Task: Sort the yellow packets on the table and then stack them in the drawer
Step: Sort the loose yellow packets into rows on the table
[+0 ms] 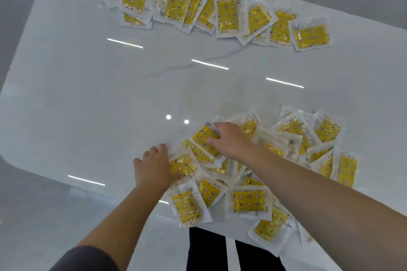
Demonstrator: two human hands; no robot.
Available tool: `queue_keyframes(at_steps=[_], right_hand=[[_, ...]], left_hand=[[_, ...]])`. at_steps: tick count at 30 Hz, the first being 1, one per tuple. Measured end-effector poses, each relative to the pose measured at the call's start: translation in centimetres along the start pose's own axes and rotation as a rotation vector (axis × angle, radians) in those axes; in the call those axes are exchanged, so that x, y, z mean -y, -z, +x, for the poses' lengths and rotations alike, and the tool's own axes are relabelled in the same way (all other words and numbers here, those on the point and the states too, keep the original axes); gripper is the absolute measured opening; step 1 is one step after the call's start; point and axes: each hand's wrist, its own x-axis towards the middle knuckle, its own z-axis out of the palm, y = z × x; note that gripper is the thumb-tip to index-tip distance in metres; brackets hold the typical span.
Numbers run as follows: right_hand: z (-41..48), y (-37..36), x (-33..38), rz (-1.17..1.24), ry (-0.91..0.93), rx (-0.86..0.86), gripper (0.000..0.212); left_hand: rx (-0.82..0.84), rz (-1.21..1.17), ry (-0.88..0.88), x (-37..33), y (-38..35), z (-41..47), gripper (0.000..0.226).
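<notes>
Dozens of yellow packets lay on the white table: a loose heap at the near edge and an overlapping row along the far side. The left hand pressed one packet, fingers curled at its edge; the right hand lay spread over another. They looked light, thin and slippery (clear crinkly film), best pinched by the sealed border. The printed writing was too small to read.

A glossy white rectangular table mirrored long ceiling light strips; pale grey floor lay around it.
</notes>
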Motion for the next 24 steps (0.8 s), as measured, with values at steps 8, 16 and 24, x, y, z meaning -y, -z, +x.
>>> queue_keyframes(at_steps=[8, 16, 24], right_hand=[[1.8, -3.7, 1.2, -0.686, 0.299, -0.073, 0.024], [2.5, -3.7, 2.6, -0.661, 0.274, -0.051, 0.009], [3.2, -0.5, 2.6, -0.057, 0.01, -0.066, 0.019]], left_hand=[[-0.053, -0.089, -0.076, 0.5, -1.1, 0.8, 0.063], [0.03, -0.389, 0.026, 1.8, -0.9, 1.6, 0.04], [0.069, -0.745, 0.087, 4.4, 1.8, 3.3, 0.029]])
